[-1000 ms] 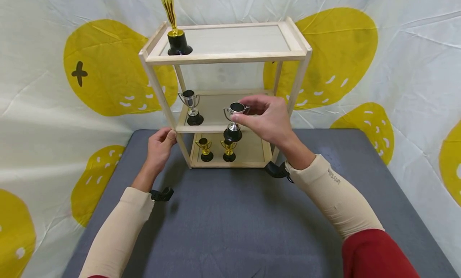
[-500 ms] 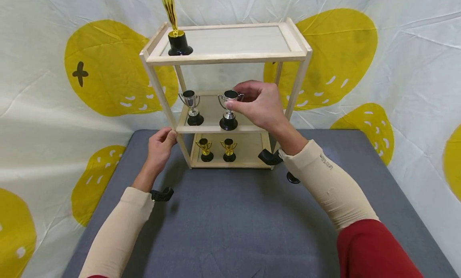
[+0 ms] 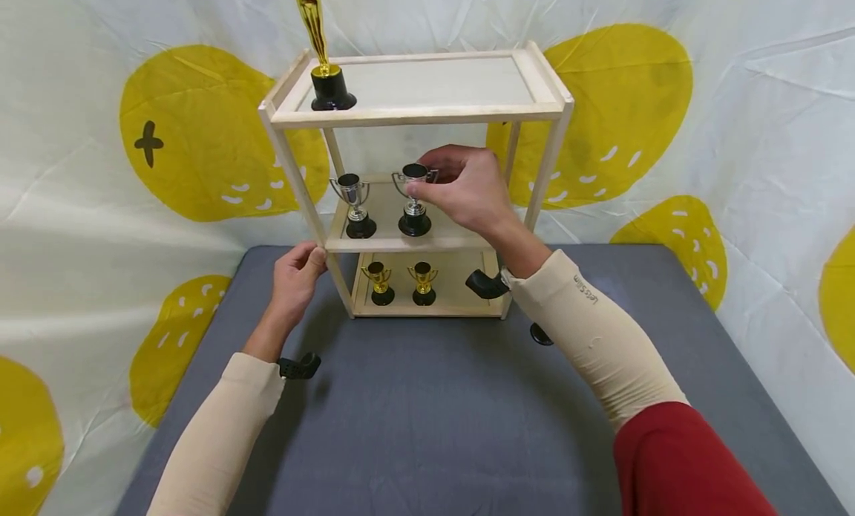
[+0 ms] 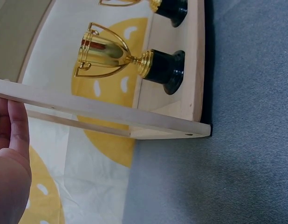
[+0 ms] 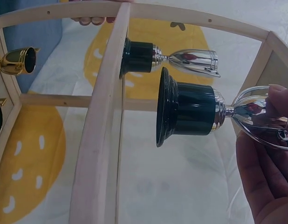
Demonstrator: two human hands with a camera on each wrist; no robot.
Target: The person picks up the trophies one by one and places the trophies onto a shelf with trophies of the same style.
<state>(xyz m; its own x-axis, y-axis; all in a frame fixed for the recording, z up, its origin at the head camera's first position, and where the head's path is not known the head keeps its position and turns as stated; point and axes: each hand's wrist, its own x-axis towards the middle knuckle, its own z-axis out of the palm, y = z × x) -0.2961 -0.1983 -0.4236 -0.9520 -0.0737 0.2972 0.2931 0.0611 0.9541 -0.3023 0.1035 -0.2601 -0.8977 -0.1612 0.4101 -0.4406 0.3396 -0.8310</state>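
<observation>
My right hand [image 3: 467,189] pinches a silver trophy cup [image 3: 415,193] by its bowl, over the middle shelf right of centre. In the right wrist view the cup's black base [image 5: 193,108] stands apart from the shelf edge. A second silver trophy cup [image 3: 354,204] stands upright at the left of that shelf. My left hand [image 3: 294,278] grips the left front post of the wooden shelf rack [image 3: 414,243], near middle-shelf height. Two small gold trophy cups [image 3: 379,282] stand on the bottom shelf; one gold cup [image 4: 106,56] shows large in the left wrist view.
A gold figure statuette [image 3: 327,82] on a black base stands at the top shelf's left, its top cut off by the frame. A round black object [image 3: 541,334] lies on the grey table [image 3: 414,412], partly behind my right forearm. Patterned cloth [image 3: 748,130] hangs behind.
My right hand has carried the silver trophy cup left and upward, from in front of the rack to over the middle shelf. My left hand keeps its place on the post.
</observation>
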